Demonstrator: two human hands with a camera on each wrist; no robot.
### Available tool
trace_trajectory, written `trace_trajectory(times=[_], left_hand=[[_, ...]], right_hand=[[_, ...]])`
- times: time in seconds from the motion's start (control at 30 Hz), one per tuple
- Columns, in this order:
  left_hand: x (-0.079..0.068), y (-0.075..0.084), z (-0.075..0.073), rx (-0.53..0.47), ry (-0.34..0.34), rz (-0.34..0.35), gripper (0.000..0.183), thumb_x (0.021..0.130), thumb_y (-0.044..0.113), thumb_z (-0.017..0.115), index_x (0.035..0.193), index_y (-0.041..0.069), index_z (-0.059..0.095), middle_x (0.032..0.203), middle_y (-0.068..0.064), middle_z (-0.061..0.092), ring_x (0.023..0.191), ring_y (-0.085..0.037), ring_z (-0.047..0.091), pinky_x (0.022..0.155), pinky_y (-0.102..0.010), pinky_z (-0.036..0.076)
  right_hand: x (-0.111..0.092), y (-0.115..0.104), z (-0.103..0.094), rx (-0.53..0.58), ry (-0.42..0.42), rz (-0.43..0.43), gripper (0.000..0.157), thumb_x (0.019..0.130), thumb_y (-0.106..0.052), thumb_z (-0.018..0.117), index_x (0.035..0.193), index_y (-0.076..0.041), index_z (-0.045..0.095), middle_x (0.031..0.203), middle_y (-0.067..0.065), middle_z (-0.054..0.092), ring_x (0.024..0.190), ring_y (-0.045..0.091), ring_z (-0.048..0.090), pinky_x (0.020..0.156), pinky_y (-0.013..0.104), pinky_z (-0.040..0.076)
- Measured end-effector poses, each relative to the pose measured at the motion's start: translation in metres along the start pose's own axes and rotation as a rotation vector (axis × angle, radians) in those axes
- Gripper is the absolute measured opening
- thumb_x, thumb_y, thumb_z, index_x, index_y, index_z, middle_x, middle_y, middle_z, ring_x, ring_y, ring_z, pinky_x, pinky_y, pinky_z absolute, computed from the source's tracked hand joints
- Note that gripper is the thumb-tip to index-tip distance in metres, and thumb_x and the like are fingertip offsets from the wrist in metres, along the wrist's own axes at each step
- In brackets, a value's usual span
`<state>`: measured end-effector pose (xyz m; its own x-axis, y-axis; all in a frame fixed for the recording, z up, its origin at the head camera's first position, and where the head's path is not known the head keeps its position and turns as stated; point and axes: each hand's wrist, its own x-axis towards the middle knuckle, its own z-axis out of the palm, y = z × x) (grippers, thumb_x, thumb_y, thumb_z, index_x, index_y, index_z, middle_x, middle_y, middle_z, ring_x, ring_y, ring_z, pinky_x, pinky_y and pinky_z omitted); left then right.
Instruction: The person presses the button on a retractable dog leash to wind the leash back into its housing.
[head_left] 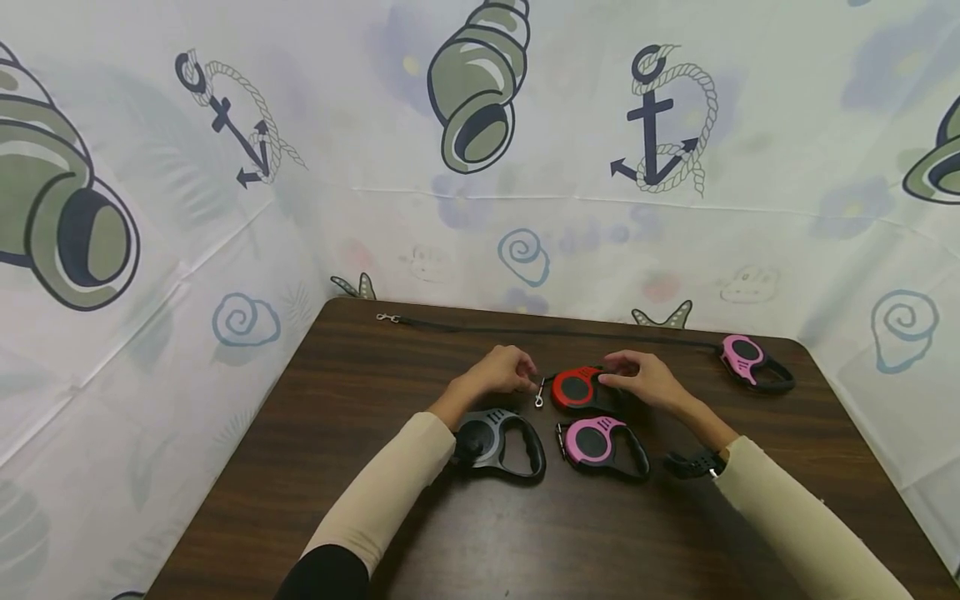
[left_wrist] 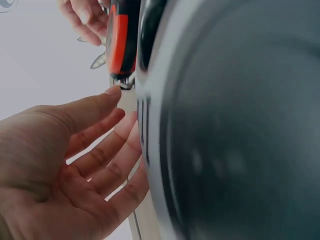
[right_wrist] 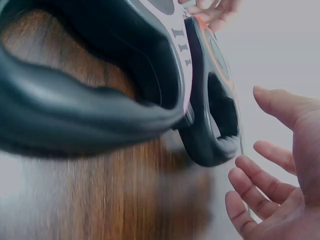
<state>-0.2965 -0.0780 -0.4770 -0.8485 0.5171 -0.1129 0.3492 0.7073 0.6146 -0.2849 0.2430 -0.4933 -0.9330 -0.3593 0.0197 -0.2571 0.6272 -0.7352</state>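
A red and black retractable leash (head_left: 576, 388) lies mid-table, its metal clip (head_left: 539, 393) sticking out on the left. My left hand (head_left: 506, 371) is beside that clip; in the left wrist view its fingers are loosely bent, the thumb tip close below the clip end. My right hand (head_left: 645, 379) is at the leash's right side, and the right wrist view shows its fingers spread and apart from the black handle (right_wrist: 200, 145). A grey retractable leash (head_left: 491, 417) lies by my left forearm. Nearer me, right of it, is a pink and black retractable leash (head_left: 588, 442).
Another pink retractable leash (head_left: 742, 357) lies at the back right. Its black strap (head_left: 525, 332) runs along the table's back edge to a metal clip (head_left: 387, 317) at the left. A patterned cloth (head_left: 585, 250) hangs behind the brown table (head_left: 315, 433).
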Motion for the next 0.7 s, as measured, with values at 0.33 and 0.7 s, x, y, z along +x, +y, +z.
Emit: trace_trajectory(times=[0.33,0.7], left_hand=[[-0.022,-0.025,-0.02,0.02,0.072,0.035,0.033,0.102,0.02,0.074,0.129,0.002,0.071,0.109,-0.009,0.079,0.096,-0.021,0.075,0.086,-0.036,0.06],[-0.044,-0.071,-0.037,0.027,0.201,0.001,0.034,0.103,0.025,0.072,0.132,0.007,0.07,0.115,-0.008,0.077,0.104,-0.024,0.073,0.09,-0.044,0.059]], right_hand=[[-0.016,0.01,-0.021,-0.093,-0.004,-0.042,0.056,0.1,-0.032,0.076,0.142,0.003,0.062,0.129,0.023,0.071,0.115,0.039,0.07,0.098,0.057,0.056],[-0.036,0.027,-0.052,-0.196,0.009,-0.024,0.063,0.101,-0.038,0.075,0.146,0.002,0.058,0.138,0.027,0.066,0.126,0.047,0.064,0.103,0.063,0.051]])
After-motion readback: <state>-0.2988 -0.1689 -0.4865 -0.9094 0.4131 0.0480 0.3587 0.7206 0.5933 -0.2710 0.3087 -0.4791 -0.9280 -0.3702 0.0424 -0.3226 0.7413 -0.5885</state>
